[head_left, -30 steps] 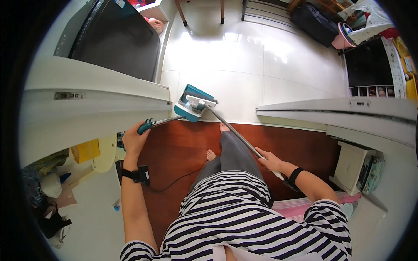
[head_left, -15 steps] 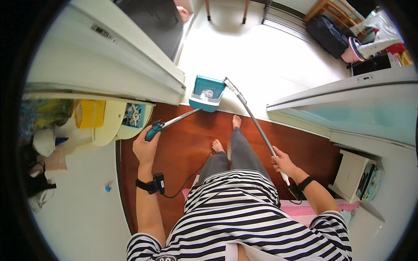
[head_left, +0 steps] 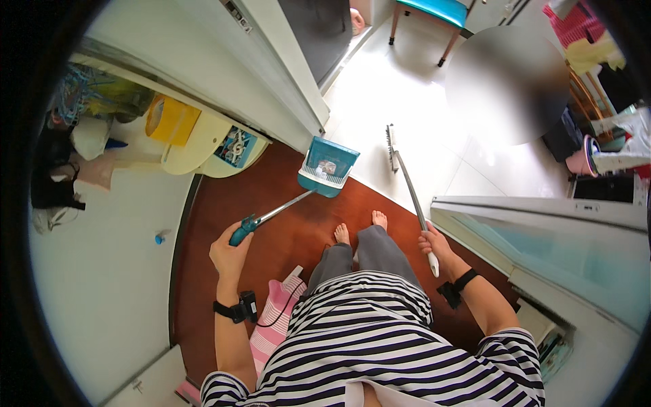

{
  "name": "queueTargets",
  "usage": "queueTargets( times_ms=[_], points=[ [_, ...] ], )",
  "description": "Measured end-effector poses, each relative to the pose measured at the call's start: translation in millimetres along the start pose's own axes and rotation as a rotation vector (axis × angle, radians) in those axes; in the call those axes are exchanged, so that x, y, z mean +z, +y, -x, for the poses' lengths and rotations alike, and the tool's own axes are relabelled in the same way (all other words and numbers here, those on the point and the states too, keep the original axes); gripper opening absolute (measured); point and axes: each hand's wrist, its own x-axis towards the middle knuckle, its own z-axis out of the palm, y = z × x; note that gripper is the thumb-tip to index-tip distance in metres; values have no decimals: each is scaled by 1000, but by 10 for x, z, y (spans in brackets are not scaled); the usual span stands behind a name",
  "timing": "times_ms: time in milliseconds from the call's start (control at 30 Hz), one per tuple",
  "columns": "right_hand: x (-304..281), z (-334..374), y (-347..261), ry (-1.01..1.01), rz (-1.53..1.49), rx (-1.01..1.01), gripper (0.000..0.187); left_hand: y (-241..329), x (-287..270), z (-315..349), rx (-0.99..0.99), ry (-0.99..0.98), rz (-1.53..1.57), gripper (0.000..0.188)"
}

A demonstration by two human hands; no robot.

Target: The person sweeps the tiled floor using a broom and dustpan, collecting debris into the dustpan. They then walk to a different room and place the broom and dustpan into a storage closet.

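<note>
In the head view, the left hand (head_left: 230, 252) has its fingers wrapped around the teal grip (head_left: 241, 233) of the dustpan (head_left: 344, 154), while the right hand (head_left: 438, 245) closes its fingers around the stick (head_left: 414, 195) of the broom (head_left: 395, 154), near the white end. The dustpan is at the line where the brown floor (head_left: 224, 197) meets the pale tiles (head_left: 434, 149); whether it rests on the floor cannot be told. A pale scrap (head_left: 326, 167) lies inside it. The main change is the broom: a second ago its head covered part of the dustpan, then it stood just beside the rim, and now it is apart, over the tiles to the right, bristles facing the dustpan. That leaves the scrap uncovered, with the bristles clear of it, and both tools firmly held
</note>
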Motion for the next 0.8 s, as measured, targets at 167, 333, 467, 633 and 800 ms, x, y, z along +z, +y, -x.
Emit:
queueTargets(
  times_ms=[167,333,467,633,800],
  points=[
    [112,-658,-346,-180,-387,189,57,224,-111,301,-41,54,-29,31],
    [521,-995,-680,-130,-313,269,42,401,-256,631,-164,91,-43,29],
    [554,-1145,-765,-151,211,217,59,456,-273,975,-280,140,-39,30],
    [501,-984,-800,-98,1069,-36,66,550,-284,1253,-459,175,6,31],
    [621,-1189,-822,-144,1527,-161,63,542,-281,1482,-494,240,-24,29]
  ],
)
